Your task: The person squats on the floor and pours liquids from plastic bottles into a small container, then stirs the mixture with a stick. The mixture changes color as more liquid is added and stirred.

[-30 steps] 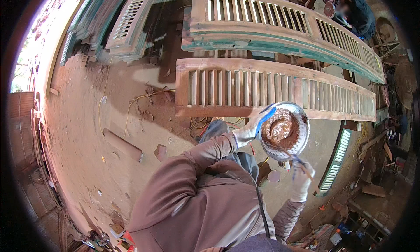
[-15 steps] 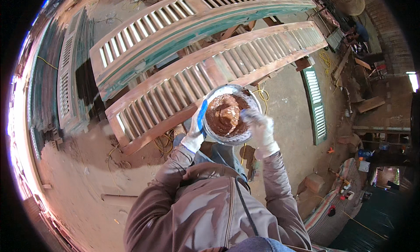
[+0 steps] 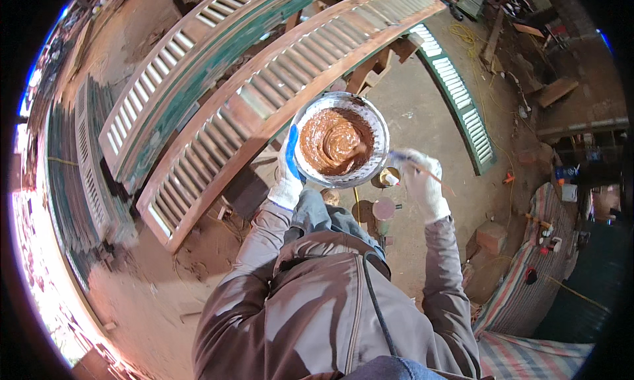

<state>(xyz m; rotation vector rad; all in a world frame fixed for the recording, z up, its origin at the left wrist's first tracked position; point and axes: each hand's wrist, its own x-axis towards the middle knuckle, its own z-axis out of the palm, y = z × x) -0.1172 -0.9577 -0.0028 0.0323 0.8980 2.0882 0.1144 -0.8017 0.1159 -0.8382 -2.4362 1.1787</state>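
My left hand (image 3: 288, 175), in a white glove with a blue palm, grips the left side of a white bucket (image 3: 378, 119). Inside the bucket is thick reddish-brown paste (image 3: 333, 142), swirled in the middle. To the right of the rim, clear of the paste, my right hand (image 3: 422, 182) wears a similar glove. Its fingers are closed around a thin brown stick (image 3: 448, 187), whose thin end sticks out toward the lower right. The stick's other end, by the fingertips, is blurred and cannot be made out.
A louvered wooden shutter (image 3: 251, 126) lies raised just beyond the bucket, with more stacked shutters (image 3: 165, 83) behind. A green shutter (image 3: 456, 93) rests on the floor at right. Below the bucket are a small tin (image 3: 388, 177) and a pink round-topped object (image 3: 383, 209).
My right hand has drawn out of the bucket to the right, and the stick now shows. The bucket, still in my left hand, sits slightly higher and further left in view.
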